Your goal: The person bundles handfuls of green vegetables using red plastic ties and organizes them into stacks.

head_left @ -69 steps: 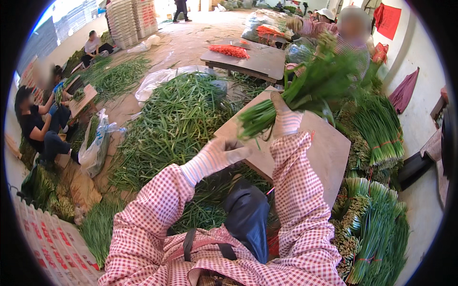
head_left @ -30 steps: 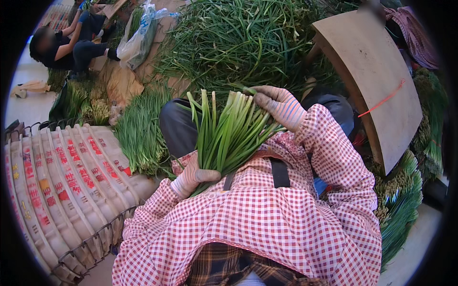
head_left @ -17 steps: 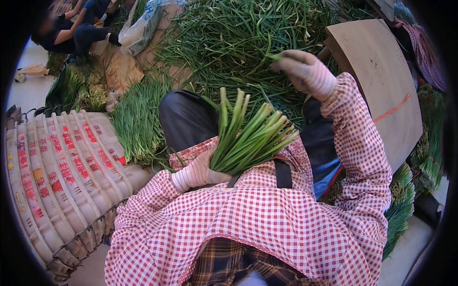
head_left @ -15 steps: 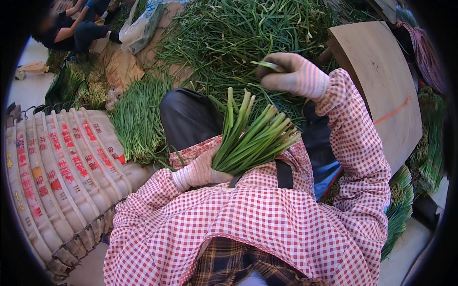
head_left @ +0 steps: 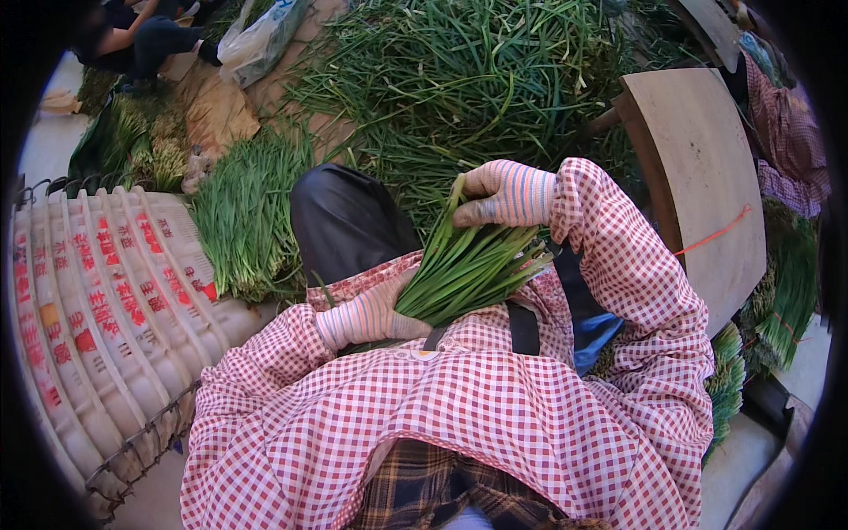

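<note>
Your left hand (head_left: 369, 316) wraps the lower end of the green bunch (head_left: 473, 276) in front of you, its long axis slanting up and rightward from that grip, while your right hand (head_left: 508, 194), nearer its upper ends, pinches a stalk (head_left: 458, 186) between thumb and fingers

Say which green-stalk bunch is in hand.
The bunch at centre: the left hand grips it, the right hand is at its top; neither touches the other bunches.

Left, probably crate (head_left: 115, 291); centre, bunch (head_left: 473, 276); right, board (head_left: 698, 168); ahead, leaf pile (head_left: 468, 79).
</note>
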### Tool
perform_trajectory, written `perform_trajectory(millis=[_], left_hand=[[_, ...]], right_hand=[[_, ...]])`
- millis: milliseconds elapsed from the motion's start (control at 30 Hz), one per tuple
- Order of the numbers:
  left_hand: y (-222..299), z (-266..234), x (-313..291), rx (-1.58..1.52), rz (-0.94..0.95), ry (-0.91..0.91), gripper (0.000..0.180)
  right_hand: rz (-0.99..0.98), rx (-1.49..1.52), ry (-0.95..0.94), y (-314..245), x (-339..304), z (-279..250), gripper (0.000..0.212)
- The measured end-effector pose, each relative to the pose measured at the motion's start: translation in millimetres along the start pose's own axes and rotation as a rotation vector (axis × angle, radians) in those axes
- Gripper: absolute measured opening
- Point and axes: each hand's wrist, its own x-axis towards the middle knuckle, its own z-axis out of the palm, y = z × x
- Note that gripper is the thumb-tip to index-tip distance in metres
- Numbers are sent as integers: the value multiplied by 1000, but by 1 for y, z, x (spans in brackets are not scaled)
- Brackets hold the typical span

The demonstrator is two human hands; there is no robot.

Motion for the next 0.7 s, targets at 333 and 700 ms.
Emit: perform_trajectory(millis=[333, 700], left_hand=[[-2, 3, -19, 8, -14, 96, 100], [8, 12, -18, -255, 39, 164, 87]], right_hand=[[-263, 445, 895, 34, -17, -78, 42], [-243, 862, 260, 46, -18, 18, 32]])
